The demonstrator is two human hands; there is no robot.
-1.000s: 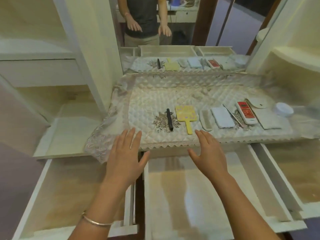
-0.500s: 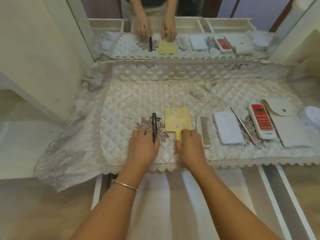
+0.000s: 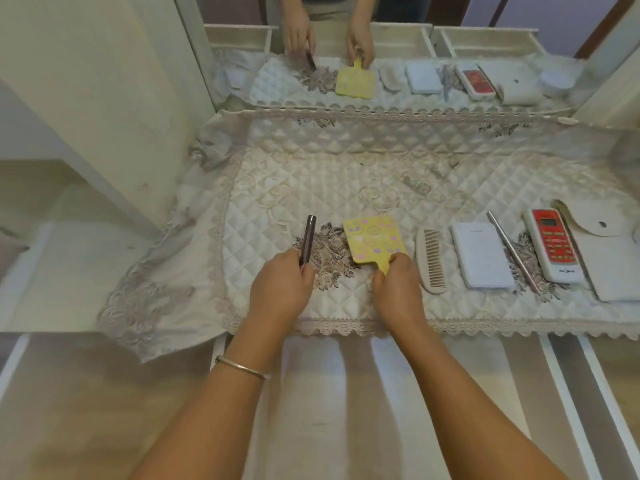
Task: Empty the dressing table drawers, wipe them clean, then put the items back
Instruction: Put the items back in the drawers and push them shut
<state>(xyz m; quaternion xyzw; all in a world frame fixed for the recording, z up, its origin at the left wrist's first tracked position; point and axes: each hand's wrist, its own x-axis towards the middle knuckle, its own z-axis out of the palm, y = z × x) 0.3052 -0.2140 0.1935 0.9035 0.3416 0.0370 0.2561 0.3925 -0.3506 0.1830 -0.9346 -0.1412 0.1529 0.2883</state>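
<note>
Quilted cream cloth (image 3: pixel 277 188) below mirror (image 3: pixel 450 36); left hand (image 3: pixel 280 289) around dark pen (image 3: pixel 308 237), right hand (image 3: pixel 398 292) around handle of yellow paddle (image 3: pixel 374 239)

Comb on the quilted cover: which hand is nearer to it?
Right. The right hand grips the handle of the yellow paddle, just left of the comb. The left hand holds the dark pen farther left, beyond the paddle.

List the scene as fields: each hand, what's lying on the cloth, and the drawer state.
left hand: grips the dark pen by its near end
right hand: pinches the yellow hand mirror by its handle
lying on quilted cloth: comb, white case, metal rod, red remote, white pouch
drawers: pulled open below the cloth's edge
</note>
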